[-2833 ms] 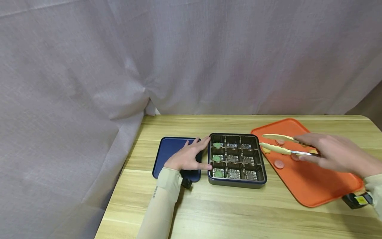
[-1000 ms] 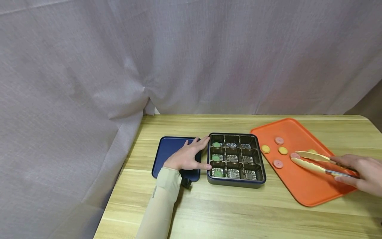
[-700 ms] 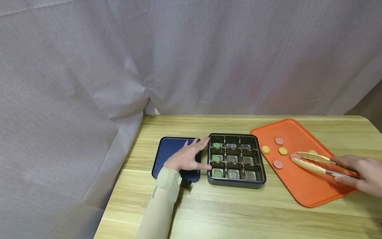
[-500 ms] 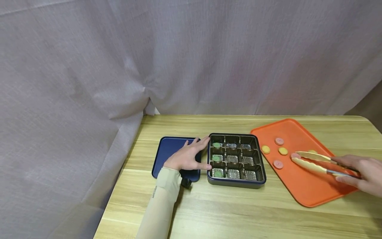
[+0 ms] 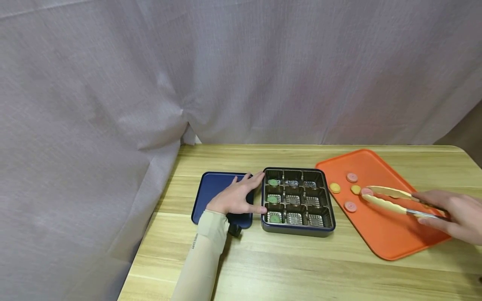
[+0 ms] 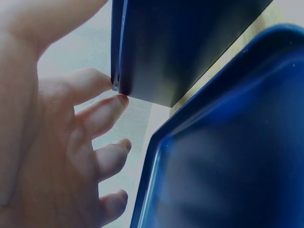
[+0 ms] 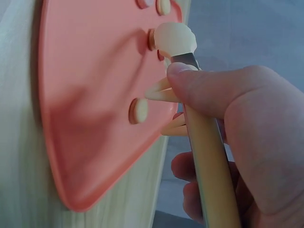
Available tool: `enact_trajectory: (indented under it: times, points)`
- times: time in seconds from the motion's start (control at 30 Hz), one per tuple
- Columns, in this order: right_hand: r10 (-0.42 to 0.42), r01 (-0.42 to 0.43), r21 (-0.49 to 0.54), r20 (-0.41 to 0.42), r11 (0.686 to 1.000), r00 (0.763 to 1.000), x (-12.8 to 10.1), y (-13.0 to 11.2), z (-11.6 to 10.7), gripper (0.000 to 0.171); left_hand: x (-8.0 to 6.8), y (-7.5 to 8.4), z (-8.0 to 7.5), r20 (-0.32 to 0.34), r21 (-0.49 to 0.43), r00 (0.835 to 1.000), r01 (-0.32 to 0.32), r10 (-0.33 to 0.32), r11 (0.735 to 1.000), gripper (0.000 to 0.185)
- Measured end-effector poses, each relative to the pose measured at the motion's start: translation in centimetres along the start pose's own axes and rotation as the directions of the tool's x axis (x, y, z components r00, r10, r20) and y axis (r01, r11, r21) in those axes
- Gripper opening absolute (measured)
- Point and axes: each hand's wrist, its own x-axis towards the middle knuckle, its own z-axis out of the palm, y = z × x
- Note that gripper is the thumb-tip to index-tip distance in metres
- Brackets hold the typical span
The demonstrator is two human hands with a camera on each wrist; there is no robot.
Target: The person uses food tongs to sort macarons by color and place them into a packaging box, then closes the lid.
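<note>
My left hand (image 5: 235, 196) lies flat on a blue lid (image 5: 212, 188), fingertips touching the left wall of a dark nine-cell box (image 5: 297, 230). Its left column holds three green discs (image 5: 273, 182). In the left wrist view my fingers (image 6: 102, 111) meet the box corner (image 6: 166, 52) above the lid (image 6: 228, 166). My right hand (image 5: 449, 211) grips cream tongs (image 5: 391, 200) over an orange tray (image 5: 391, 238). The tong tips sit around a pink disc (image 5: 367, 192). In the right wrist view my thumb presses the tongs (image 7: 209, 156) over the tray (image 7: 85, 118).
Loose on the orange tray lie two pink discs (image 5: 352, 177) (image 5: 350, 206) and two yellow discs (image 5: 334, 187) (image 5: 355, 189). The wooden table (image 5: 301, 267) ends at a grey curtain (image 5: 241, 71) behind and to the left.
My right hand carried the tongs from over the box to the tray, closed them around a pink disc, and has now shifted slightly left and up. The left hand has not moved.
</note>
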Motion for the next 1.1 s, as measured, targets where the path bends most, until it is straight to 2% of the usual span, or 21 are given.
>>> enact_trajectory:
  times: [0.17,0.4,0.67,0.8,1.1]
  points:
    - [-0.011,0.011,-0.031,0.005,0.999,1.000,0.5,-1.0,-0.6,0.070,-0.1,-0.1,0.2,0.008,-0.012,1.000,0.005,-0.005,1.000,0.113]
    - [-0.065,0.064,-0.020,-0.047,0.998,0.997,1.4,-2.1,-1.4,0.071,0.0,0.0,0.1,0.009,-0.003,1.000,0.002,-0.002,1.000,0.113]
    - [-0.066,0.067,-0.023,0.029,0.998,0.997,3.1,-4.4,-2.7,0.066,0.0,0.0,-0.1,0.015,0.006,1.000,-0.001,0.001,1.000,0.114]
    - [-0.077,0.077,-0.033,0.017,0.996,0.997,3.8,-5.4,-2.8,0.064,0.0,0.0,-0.1,0.014,0.004,1.000,0.003,-0.003,1.000,0.113]
    - [-0.140,0.140,0.011,0.012,0.990,0.990,5.4,-7.9,-3.4,0.061,0.1,0.1,-0.1,0.009,0.018,1.000,0.003,-0.004,1.000,0.113]
